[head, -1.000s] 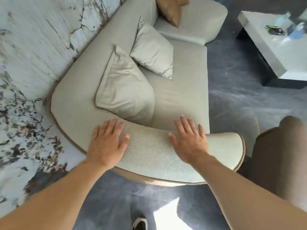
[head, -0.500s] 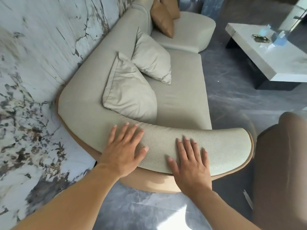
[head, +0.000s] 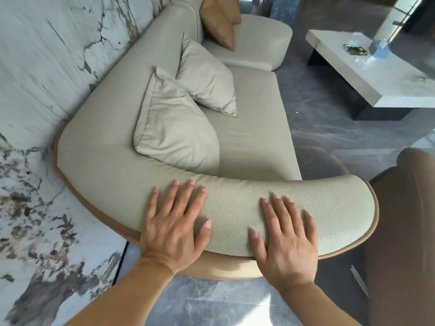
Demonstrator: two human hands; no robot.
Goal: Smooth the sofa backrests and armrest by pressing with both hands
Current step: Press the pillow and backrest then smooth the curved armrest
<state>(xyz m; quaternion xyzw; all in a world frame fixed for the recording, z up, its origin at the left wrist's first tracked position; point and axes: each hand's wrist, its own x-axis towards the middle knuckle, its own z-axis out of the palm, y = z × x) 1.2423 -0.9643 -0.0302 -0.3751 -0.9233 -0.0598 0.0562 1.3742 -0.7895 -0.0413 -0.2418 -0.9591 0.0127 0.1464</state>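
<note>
Armrest (head: 294,208) padding looks soft and springy under a grained, leather-like skin that should grip the palms, so flat pressure along its broad top suits it better than any pinch. It is pale grey-green, curved, edged with a tan band, and runs straight into the backrests (head: 122,114) along the marble wall. The left hand (head: 174,224) and right hand (head: 286,238) lie on it spread flat, each grip fully open, holding nothing. Two pale cushions (head: 179,137) lean just beyond the armrest.

We have one head-worn view, looking steeply down from close above the sofa armrest (head: 294,208), facing along the seat toward the coffee table (head: 376,76).
</note>
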